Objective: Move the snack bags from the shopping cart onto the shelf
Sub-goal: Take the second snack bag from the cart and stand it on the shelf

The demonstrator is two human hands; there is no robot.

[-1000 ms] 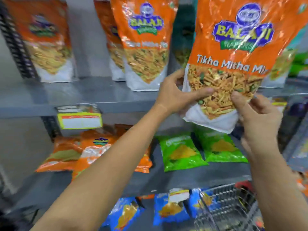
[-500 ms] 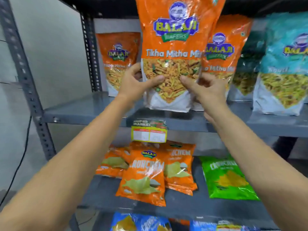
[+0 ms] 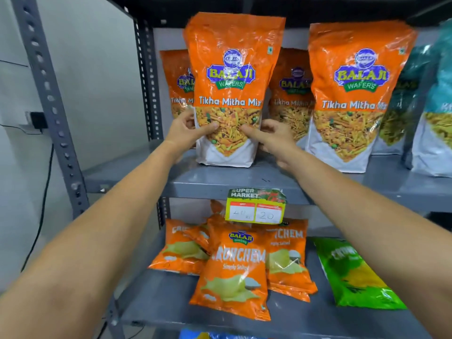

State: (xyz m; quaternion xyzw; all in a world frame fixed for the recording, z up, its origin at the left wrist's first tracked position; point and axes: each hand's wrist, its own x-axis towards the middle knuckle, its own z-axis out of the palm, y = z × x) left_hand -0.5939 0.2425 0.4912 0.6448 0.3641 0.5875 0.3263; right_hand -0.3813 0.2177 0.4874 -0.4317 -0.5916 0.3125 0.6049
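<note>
The tall glossy orange plastic snack bag (image 3: 230, 94) stands upright on the grey metal shelf (image 3: 220, 182), at twelve o'clock from us. Our left hand (image 3: 186, 130) and right hand (image 3: 269, 133) clamp its sides. We should settle the base flat before we let go.

Orange snack bag (image 3: 230, 94) upright on shelf (image 3: 244, 182), both hands' grip on it.

— What hangs near the price tag (image 3: 256, 206)?
— Nothing; it's clipped on a ledge's front edge. Far left of it stands a grey punched upright post (image 3: 46, 94), and past that a black cable (image 3: 40, 216) trails down the white wall (image 3: 93, 81).
</note>
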